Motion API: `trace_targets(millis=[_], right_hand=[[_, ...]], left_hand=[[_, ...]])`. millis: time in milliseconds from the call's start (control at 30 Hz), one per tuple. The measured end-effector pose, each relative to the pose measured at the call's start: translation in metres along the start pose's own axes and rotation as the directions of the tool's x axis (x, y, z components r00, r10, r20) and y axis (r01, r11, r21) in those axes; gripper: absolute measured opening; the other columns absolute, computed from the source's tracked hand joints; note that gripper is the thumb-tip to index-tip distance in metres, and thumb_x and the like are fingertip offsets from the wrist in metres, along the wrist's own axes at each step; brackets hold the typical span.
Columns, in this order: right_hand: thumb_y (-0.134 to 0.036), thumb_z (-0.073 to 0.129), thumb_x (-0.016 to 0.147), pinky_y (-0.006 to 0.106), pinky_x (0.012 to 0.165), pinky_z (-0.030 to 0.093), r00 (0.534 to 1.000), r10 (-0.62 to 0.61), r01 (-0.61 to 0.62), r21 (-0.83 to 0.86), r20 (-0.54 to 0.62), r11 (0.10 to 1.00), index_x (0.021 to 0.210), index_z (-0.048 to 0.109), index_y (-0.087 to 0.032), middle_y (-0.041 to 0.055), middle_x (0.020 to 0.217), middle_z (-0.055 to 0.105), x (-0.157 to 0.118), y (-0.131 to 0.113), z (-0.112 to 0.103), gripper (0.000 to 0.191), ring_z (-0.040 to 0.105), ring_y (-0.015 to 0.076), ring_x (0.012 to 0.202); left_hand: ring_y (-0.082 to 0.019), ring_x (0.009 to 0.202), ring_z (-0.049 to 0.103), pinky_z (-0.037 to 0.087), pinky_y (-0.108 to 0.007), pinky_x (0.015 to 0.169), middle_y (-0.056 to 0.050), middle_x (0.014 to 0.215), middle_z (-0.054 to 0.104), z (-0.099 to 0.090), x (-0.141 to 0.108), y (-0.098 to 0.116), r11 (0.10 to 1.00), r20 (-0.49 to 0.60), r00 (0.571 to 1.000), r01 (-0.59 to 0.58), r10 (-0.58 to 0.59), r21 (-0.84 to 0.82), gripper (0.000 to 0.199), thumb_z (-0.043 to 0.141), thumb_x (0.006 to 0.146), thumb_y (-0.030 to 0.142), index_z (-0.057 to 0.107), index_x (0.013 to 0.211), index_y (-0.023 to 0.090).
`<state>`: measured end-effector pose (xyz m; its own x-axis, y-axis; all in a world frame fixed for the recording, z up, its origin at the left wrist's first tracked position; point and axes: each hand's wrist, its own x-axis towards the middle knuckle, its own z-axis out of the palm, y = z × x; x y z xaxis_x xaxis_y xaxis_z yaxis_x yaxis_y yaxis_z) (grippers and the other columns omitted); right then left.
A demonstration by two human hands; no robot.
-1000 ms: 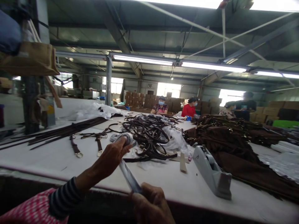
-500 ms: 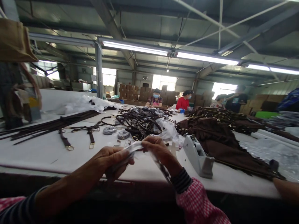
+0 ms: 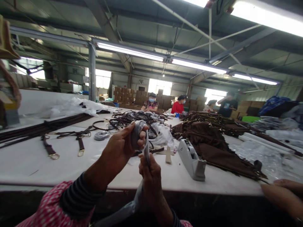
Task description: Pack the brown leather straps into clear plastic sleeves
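My left hand (image 3: 115, 149) is raised above the table's front edge, with its fingers wrapped round a coil of plastic-covered grey strap (image 3: 136, 136). Just below the coil, my right hand (image 3: 151, 173) pinches the strap where it runs down from the roll. The strap's loose length (image 3: 129, 206) hangs past my right wrist, below the table edge. Another wrapped coil (image 3: 101, 136) lies on the table beyond my left hand. Behind both hands is a tangled heap of dark brown straps (image 3: 123, 117).
A grey tape dispenser (image 3: 191, 160) stands right of my hands. Dark brown fabric pieces (image 3: 208, 148) are piled behind it. Long brown straps (image 3: 47, 124) and buckled straps (image 3: 48, 146) lie at left. Another person's hand (image 3: 284, 195) reaches in at right. Several people sit or stand across the table.
The strap has gone from stretched between my two hands to a coil in my left hand. My right hand has moved down below it. The view has swung slightly right.
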<state>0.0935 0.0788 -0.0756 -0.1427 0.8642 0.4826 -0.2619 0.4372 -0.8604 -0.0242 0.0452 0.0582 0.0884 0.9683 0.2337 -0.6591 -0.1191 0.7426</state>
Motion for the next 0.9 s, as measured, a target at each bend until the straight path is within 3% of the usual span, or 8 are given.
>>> trace_targets(millis=[133,233,333,433,533,633,767,900], right_hand=[[-0.067,0.067,0.089,0.021,0.044,0.031,0.961,0.238,-0.258,0.152,0.139,0.954,0.1,0.064,-0.015,-0.0033,0.066,0.055,-0.014,0.0,-0.013,0.053,0.042,0.0073,0.046],[-0.064,0.068,0.091,0.02,0.039,0.035,0.9,0.342,-0.402,0.211,0.27,0.891,0.109,0.061,-0.015,-0.0014,0.065,0.063,-0.024,-0.004,-0.026,0.053,0.047,0.0085,0.04],[-0.065,0.067,0.091,0.02,0.036,0.038,0.855,0.396,-0.484,0.241,0.335,0.842,0.116,0.059,-0.013,-0.0003,0.059,0.065,-0.029,-0.006,-0.041,0.059,0.05,0.011,0.037],[-0.068,0.071,0.087,0.019,0.033,0.037,0.818,0.464,-0.552,0.235,0.341,0.8,0.1,0.061,-0.012,0.0004,0.054,0.063,-0.03,-0.003,-0.059,0.058,0.048,0.0101,0.033],[-0.069,0.07,0.087,0.019,0.029,0.035,0.768,0.512,-0.616,0.226,0.384,0.755,0.092,0.063,-0.012,-0.0001,0.052,0.062,-0.029,-0.001,-0.08,0.058,0.042,0.0079,0.029],[-0.064,0.069,0.089,0.018,0.029,0.034,0.722,0.542,-0.658,0.184,0.43,0.73,0.1,0.067,-0.008,-0.0024,0.052,0.059,-0.028,-0.004,-0.1,0.057,0.034,0.0051,0.029],[-0.056,0.076,0.086,0.016,0.03,0.029,0.663,0.625,-0.688,0.006,0.412,0.726,0.106,0.066,-0.011,-0.0039,0.056,0.06,-0.016,-0.019,-0.117,0.05,0.031,0.0032,0.032],[-0.039,0.088,0.074,0.015,0.035,0.024,0.71,0.604,-0.597,-0.145,0.363,0.789,0.115,0.062,-0.016,-0.0066,0.057,0.06,0.005,-0.029,-0.126,0.054,0.032,0.0038,0.038]], left_hand=[[-0.019,0.078,0.073,0.06,-0.028,0.076,-0.01,0.095,0.075,-0.002,0.006,-0.013,0.952,0.115,0.986,-0.148,0.121,0.267,0.022,0.067,0.096,0.027,0.072,0.11,0.011],[-0.023,0.092,0.074,0.057,-0.032,0.085,-0.007,0.099,0.076,-0.012,0.012,-0.036,0.797,0.168,0.973,-0.225,0.157,0.56,0.023,0.071,0.095,0.037,0.071,0.104,0.016],[-0.022,0.086,0.07,0.053,-0.031,0.078,-0.004,0.089,0.072,-0.03,0.022,-0.073,0.492,0.224,0.94,-0.328,0.259,0.806,0.021,0.062,0.099,0.039,0.063,0.095,0.019],[-0.017,0.07,0.058,0.045,-0.028,0.064,-0.001,0.078,0.062,-0.051,0.03,-0.106,0.107,0.464,0.811,-0.528,0.357,0.842,0.018,0.051,0.102,0.028,0.05,0.085,0.022],[-0.017,0.068,0.053,0.039,-0.029,0.062,-0.002,0.078,0.06,-0.069,0.029,-0.122,-0.071,0.655,0.718,-0.66,0.235,0.748,0.016,0.047,0.1,0.018,0.048,0.084,0.022],[-0.018,0.069,0.053,0.038,-0.031,0.063,-0.003,0.08,0.061,-0.079,0.021,-0.12,-0.196,0.722,0.69,-0.702,0.052,0.685,0.017,0.041,0.101,0.012,0.049,0.09,0.022],[-0.02,0.074,0.058,0.039,-0.032,0.066,-0.005,0.088,0.065,-0.087,0.011,-0.111,-0.205,0.696,0.708,-0.703,-0.117,0.681,0.012,0.049,0.105,0.029,0.05,0.097,0.021],[-0.023,0.078,0.062,0.036,-0.033,0.064,-0.007,0.093,0.069,-0.095,0.008,-0.103,-0.299,0.511,0.842,-0.539,-0.171,0.788,0.028,0.066,0.098,0.046,0.054,0.097,0.02]])
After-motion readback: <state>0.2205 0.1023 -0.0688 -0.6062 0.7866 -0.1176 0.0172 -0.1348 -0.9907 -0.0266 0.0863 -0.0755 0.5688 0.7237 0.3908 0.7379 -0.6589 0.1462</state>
